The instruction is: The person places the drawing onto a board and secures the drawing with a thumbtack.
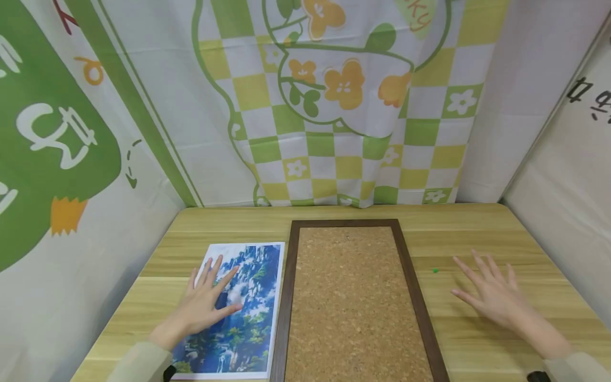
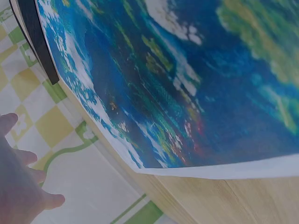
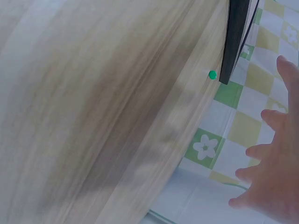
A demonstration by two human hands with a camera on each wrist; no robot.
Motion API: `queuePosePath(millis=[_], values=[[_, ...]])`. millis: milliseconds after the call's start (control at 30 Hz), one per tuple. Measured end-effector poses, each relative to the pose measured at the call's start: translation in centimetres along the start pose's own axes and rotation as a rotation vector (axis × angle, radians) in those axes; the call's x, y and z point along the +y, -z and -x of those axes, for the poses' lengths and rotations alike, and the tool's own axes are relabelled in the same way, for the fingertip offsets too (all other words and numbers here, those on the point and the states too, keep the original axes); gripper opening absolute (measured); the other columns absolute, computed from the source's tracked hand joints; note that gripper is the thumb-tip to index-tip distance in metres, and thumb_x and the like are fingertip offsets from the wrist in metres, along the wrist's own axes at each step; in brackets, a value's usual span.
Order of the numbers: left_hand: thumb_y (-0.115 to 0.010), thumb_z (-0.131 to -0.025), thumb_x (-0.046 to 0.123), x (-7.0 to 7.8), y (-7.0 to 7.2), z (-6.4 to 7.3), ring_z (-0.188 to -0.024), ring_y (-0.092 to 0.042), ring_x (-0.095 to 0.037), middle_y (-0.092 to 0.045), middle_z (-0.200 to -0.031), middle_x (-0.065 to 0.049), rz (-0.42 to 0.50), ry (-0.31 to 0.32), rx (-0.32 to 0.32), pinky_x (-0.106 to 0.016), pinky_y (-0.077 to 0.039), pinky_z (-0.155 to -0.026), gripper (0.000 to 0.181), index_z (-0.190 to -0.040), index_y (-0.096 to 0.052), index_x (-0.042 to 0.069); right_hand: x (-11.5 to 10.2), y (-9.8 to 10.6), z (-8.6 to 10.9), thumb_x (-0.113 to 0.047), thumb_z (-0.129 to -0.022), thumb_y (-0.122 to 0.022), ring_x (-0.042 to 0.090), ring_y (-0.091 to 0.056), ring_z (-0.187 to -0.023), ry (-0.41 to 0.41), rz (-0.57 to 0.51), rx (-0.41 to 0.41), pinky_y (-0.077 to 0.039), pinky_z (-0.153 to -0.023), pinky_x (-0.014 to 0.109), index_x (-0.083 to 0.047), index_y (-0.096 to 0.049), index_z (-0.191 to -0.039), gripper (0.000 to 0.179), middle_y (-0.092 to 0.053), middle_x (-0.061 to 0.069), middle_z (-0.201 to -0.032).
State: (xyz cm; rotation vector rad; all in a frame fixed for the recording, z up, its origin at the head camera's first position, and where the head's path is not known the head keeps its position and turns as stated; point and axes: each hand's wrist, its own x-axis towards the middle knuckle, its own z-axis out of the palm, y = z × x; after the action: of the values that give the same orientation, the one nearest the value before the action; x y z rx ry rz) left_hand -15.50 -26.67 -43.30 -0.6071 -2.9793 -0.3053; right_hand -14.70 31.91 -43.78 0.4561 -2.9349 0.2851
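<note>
Blue-green landscape print [image 1: 241, 313] flat on the table, left of the corkboard (touching its frame).

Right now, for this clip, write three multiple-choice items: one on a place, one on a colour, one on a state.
1. Where does the printed picture lie?
A. on the cork board
B. left of the cork board on the table
C. right of the cork board

2. What colour is the small pin on the table?
A. red
B. green
C. black

3. How is the left hand?
A. fingers spread flat over the picture
C. clenched in a fist
B. pinching the pin

Key: 1 B, the head view shows the picture beside the board's left frame. 2 B, both head and right wrist views show a green dot near the right hand. 3 A, its fingers lie straight over the print.
</note>
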Motion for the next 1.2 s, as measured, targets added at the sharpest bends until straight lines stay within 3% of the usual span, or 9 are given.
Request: queuePosePath(millis=[233, 500, 633, 833, 1000, 1200], values=[[-0.058, -0.079, 0.049, -0.8, 0.2, 0.3, -0.132, -0.002, -0.040, -0.008, -0.145, -0.021, 0.038, 0.019, 0.030, -0.062, -0.001, -0.099, 0.072, -0.140, -0.027, 0.027, -0.5, -0.1, -0.4, -0.040, -0.088, -0.049, 0.048, -0.004, -0.127, 0.053, -0.037, 0.017, 0.019, -0.096, 0.053, -0.023, -0.011, -0.144, 0.070, -0.003, 0.022, -0.145], [-0.060, -0.080, 0.043, -1.8, 0.5, 1.1, -0.123, -0.019, -0.049, -0.019, -0.139, -0.027, 0.120, 0.064, 0.053, -0.065, -0.012, -0.094, 0.067, -0.137, -0.034, 0.020, -1.7, -0.2, -0.5, -0.034, -0.087, -0.053, 0.045, -0.008, -0.129, 0.086, -0.171, 0.008, 0.012, -0.100, 0.055, -0.021, -0.018, -0.143, 0.067, -0.013, 0.027, -0.141], [-0.059, -0.082, 0.040, -2.1, 0.8, 1.4, -0.119, -0.026, -0.049, -0.026, -0.135, -0.029, 0.125, 0.089, 0.056, -0.066, -0.018, -0.090, 0.062, -0.134, -0.038, 0.013, -2.2, -0.5, -0.6, -0.032, -0.085, -0.057, 0.049, -0.018, -0.124, 0.104, -0.230, 0.009, -0.002, -0.098, 0.063, -0.019, -0.024, -0.141, 0.066, -0.020, 0.029, -0.138], [-0.060, -0.084, 0.028, -2.7, 0.7, 1.9, -0.113, -0.034, -0.051, -0.033, -0.130, -0.031, 0.137, 0.093, 0.080, -0.066, -0.027, -0.084, 0.054, -0.130, -0.042, 0.007, -3.1, -1.0, -0.6, -0.030, -0.085, -0.057, 0.054, -0.027, -0.117, 0.084, -0.324, -0.033, -0.023, -0.081, 0.072, -0.016, -0.028, -0.139, 0.063, -0.021, 0.028, -0.139], [-0.060, -0.085, 0.021, -3.3, 0.5, 2.3, -0.108, -0.040, -0.050, -0.039, -0.125, -0.031, 0.193, 0.110, 0.099, -0.063, -0.034, -0.081, 0.049, -0.127, -0.045, 0.002, -3.7, -1.4, -0.6, -0.026, -0.087, -0.055, 0.054, -0.025, -0.118, 0.073, -0.428, -0.072, -0.024, -0.079, 0.072, -0.007, -0.032, -0.137, 0.058, -0.021, 0.029, -0.138], [-0.058, -0.086, 0.020, -3.9, 0.4, 2.8, -0.107, -0.041, -0.048, -0.041, -0.120, -0.029, 0.284, 0.167, 0.058, -0.061, -0.036, -0.081, 0.048, -0.126, -0.044, -0.001, -4.3, -2.2, -0.7, -0.022, -0.087, -0.056, 0.051, -0.027, -0.119, 0.101, -0.514, -0.068, -0.025, -0.085, 0.068, 0.000, -0.036, -0.133, 0.055, -0.029, 0.029, -0.135]])
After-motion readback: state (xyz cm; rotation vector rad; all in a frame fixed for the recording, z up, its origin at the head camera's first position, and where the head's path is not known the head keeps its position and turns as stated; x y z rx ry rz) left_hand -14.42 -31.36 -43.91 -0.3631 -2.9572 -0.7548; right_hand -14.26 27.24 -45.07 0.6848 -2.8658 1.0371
